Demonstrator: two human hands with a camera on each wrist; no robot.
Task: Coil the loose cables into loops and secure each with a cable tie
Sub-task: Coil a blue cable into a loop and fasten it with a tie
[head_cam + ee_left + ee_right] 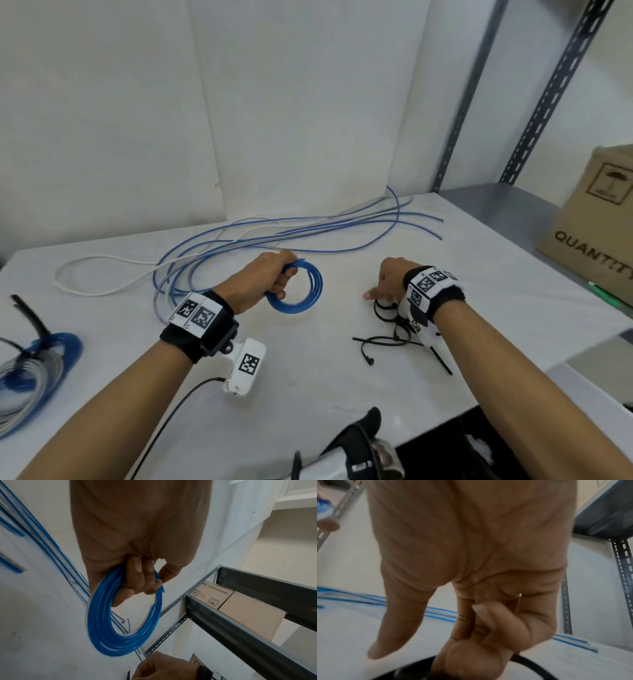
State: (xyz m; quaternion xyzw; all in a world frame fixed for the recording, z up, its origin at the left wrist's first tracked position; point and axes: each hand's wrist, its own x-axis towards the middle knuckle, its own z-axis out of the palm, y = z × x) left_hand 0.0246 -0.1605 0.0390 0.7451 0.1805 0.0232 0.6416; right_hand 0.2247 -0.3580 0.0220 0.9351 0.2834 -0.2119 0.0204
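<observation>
My left hand (270, 281) grips a small coil of blue cable (310, 296) just above the white table (308, 377). In the left wrist view its fingers (142, 580) wrap the top of the coil (102, 628). My right hand (387, 286) is down on a pile of black cable ties (397, 329), thumb stretched left. The right wrist view shows its fingers (479, 628) curled, the index finger hooked on a black tie loop (530, 660). Loose blue and grey cables (274, 233) trail across the table behind both hands.
Tied coils of blue and grey cable (34, 359) lie at the left edge. A cardboard box (596, 219) sits on a metal shelf (507, 205) at the right, with slotted uprights (548, 92). A white wall (239, 102) closes the back.
</observation>
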